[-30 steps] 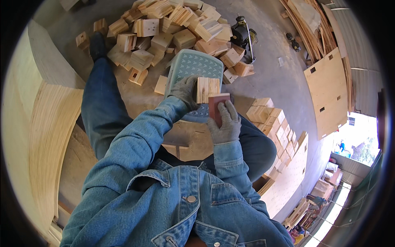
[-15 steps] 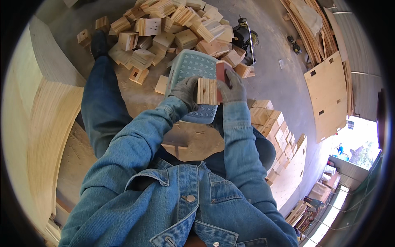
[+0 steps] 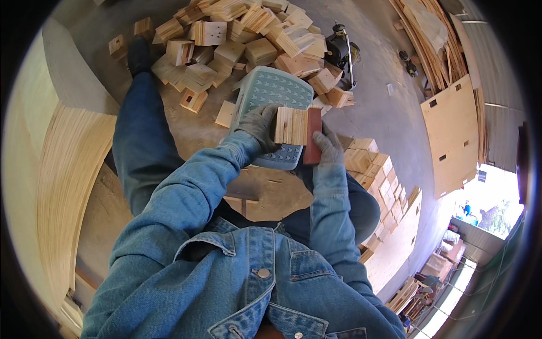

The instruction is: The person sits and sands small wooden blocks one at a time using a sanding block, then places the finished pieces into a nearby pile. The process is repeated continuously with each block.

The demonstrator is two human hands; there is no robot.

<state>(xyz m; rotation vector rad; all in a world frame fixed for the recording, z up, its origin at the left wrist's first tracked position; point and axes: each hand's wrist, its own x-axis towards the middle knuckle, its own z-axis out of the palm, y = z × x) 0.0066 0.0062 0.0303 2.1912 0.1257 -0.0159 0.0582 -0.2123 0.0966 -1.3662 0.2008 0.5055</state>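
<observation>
while stacked sheets of wood [image 3: 73,169] are seen at far left, a heap of loose wooden blocks [image 3: 228,53] is spread beyond a blue-green stool [image 3: 276,85]. over the stool, by the gloved left hand [image 3: 261,129], the layered block [image 3: 291,126] is clamped at its left side — whether any weight is borne by the stool cannot be told. against the block's right face a red-brown pad [image 3: 313,138] is set, gripped by the gloved right hand [image 3: 331,146]. compared with half a second ago, the pad has been drawn nearer the body, while the block has hardly been shifted — so that face, it is judged, is being rubbed in strokes. farther right, more blocks [image 3: 372,169] are stacked beside the bent knee [image 3: 366,214].
</observation>
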